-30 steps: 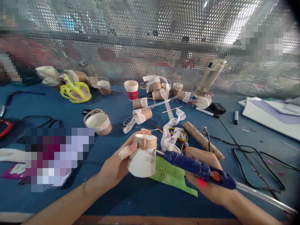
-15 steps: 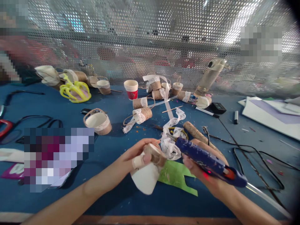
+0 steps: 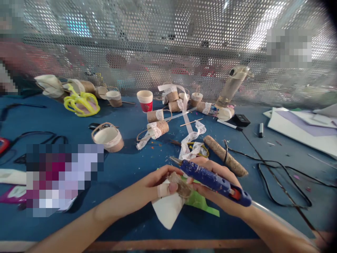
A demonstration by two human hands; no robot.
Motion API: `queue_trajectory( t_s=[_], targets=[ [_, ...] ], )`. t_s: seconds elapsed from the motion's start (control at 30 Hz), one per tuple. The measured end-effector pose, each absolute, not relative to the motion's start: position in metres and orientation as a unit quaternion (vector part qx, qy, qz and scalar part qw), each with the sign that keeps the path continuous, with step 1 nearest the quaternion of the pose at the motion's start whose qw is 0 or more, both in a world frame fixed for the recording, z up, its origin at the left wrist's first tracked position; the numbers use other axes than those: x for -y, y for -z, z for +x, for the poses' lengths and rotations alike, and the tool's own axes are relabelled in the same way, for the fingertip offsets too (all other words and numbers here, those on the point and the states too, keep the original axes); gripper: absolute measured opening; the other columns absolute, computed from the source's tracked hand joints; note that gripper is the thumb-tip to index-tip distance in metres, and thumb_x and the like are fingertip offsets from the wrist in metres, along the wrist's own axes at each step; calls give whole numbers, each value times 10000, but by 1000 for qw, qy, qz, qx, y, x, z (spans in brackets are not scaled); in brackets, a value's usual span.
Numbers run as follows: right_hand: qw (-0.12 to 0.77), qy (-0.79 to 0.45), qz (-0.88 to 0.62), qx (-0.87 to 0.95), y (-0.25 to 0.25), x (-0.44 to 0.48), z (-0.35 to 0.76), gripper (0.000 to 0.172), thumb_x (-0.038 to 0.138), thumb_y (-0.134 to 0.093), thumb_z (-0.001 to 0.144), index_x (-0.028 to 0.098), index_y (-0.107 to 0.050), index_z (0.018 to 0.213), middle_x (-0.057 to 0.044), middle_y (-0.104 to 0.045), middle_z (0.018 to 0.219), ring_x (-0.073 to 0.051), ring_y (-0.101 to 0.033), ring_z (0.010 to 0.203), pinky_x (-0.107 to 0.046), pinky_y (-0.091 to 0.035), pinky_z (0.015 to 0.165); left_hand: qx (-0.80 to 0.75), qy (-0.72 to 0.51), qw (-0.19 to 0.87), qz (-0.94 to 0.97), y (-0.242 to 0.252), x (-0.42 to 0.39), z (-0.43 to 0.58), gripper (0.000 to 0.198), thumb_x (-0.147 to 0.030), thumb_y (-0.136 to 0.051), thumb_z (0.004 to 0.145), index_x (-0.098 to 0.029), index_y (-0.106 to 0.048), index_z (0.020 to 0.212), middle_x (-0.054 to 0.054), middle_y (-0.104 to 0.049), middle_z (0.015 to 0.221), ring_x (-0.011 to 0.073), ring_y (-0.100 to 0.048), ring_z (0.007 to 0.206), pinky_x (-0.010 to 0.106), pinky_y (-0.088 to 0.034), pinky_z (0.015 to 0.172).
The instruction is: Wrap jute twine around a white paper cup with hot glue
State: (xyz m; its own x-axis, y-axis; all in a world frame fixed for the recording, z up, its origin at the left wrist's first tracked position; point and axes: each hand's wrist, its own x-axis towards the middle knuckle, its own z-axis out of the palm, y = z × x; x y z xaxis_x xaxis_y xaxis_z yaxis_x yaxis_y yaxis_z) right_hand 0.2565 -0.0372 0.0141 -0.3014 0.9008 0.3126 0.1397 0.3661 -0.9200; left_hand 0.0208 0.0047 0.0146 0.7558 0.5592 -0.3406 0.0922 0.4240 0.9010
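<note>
My left hand (image 3: 164, 184) is closed around a small paper cup (image 3: 181, 188) covered in brown twine, a bandage wrapped on its thumb. A white pointed paper flap (image 3: 168, 211) hangs below the cup; how the two join is hidden. My right hand (image 3: 218, 182) grips a blue glue gun (image 3: 205, 175), its metal nozzle pointing left above the cup. A clear glue stick (image 3: 279, 219) juts from the gun's back end. The right fingertips reach the cup's right side. Under both hands lies a piece of green felt-like sheet (image 3: 200, 203). White lace ribbon (image 3: 193, 137) lies just beyond.
A twine roll (image 3: 223, 154) and black cord (image 3: 284, 203) lie at right. A twine-handled cup (image 3: 109, 138) stands left, a red cup (image 3: 145, 101) farther back. Several twine-wrapped cups, a yellow basket (image 3: 82, 104) and a clear bottle (image 3: 233, 86) line the mesh wall (image 3: 147, 45).
My right hand has brought the glue gun left, its fingers now at the cup. My left hand has shifted slightly right and turned the cup, so the white flap points lower.
</note>
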Motion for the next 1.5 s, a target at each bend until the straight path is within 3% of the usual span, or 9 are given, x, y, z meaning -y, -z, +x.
queue_trajectory(
  t_s=[0.17, 0.4, 0.7, 1.0, 1.5],
  targets=[
    [452, -447, -384, 670, -16, 40, 261, 164, 123, -671, 870, 246, -658, 977, -29, -716, 955, -229, -678, 966, -359, -545, 842, -362, -212, 776, 472, -10, -4, 20, 407, -447, -680, 857, -261, -611, 1213, 48, -680, 1142, 249, -622, 1032, 324, -457, 827],
    [449, -451, -453, 624, -20, 42, 259, 156, 218, -819, 766, 224, -669, 808, 15, -703, 782, -148, -657, 695, -258, -532, 654, -393, -255, 761, 448, -13, -7, 21, 338, -483, -669, 858, -251, -596, 1093, 17, -656, 962, 176, -605, 814, 254, -421, 671],
    [447, -477, -498, 571, -18, 40, 254, 153, 265, -792, 772, 222, -645, 775, 11, -670, 774, -155, -628, 685, -277, -537, 597, -355, -301, 778, 421, -8, -4, 24, 315, -414, -708, 845, -281, -633, 1120, 23, -664, 1074, 173, -626, 882, 240, -479, 704],
    [474, -483, -471, 565, -27, 38, 249, 174, 160, -752, 786, 241, -614, 717, 21, -653, 698, -172, -620, 639, -318, -550, 603, -309, -317, 794, 417, 0, -1, 22, 314, -374, -685, 870, -286, -634, 1167, 43, -654, 1114, 188, -625, 920, 244, -495, 722],
    [474, -520, -469, 533, -15, 39, 249, 123, 238, -761, 803, 222, -646, 760, 30, -621, 735, -142, -590, 677, -328, -573, 694, -279, -319, 803, 420, 3, -1, 24, 303, -359, -699, 867, -307, -641, 1160, 20, -658, 1146, 167, -621, 960, 221, -500, 760]
  ],
)
